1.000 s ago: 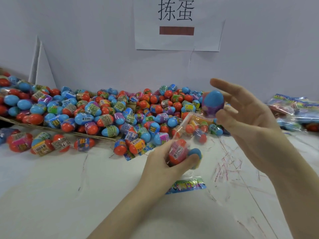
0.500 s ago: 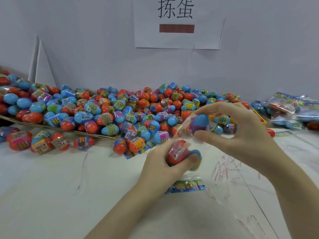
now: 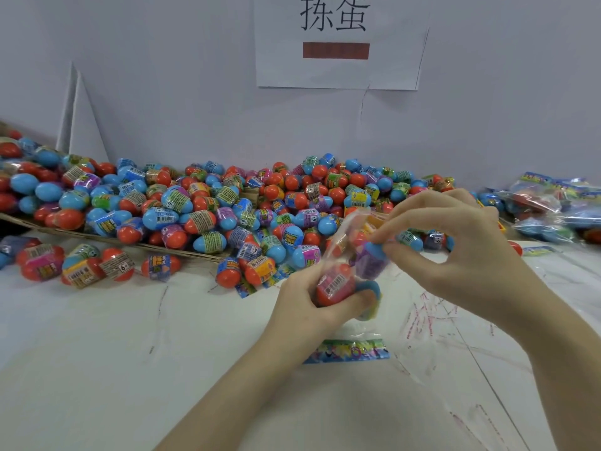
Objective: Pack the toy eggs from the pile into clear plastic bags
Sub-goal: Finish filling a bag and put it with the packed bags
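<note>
Head view, centre right of the frame: the right hand (image 3: 455,242) has come down since a second ago, when it held a blue-topped purple egg (image 3: 374,258) up high with fingers spread; it now pinches that egg at the mouth of the clear bag (image 3: 349,242), fingers curled over it. The left hand (image 3: 312,304) grips the lower part of the bag as before, thumb pressed over a red egg (image 3: 335,284) and a blue one (image 3: 370,292) inside.

The bag is thin, glossy, crinkled film, and its edges are hard to trace against the white table (image 3: 97,369). The eggs are smooth plastic ovals wrapped in printed shrink bands. How far the purple egg sits inside the bag cannot be told; motion blur smears it.

A pile of eggs (image 3: 201,203) fills the middle left, cut off at the left edge. Filled bags (image 3: 559,206) lie at the right edge, partly out of frame. A colourful paper strip (image 3: 348,351) lies flat below the hands.
</note>
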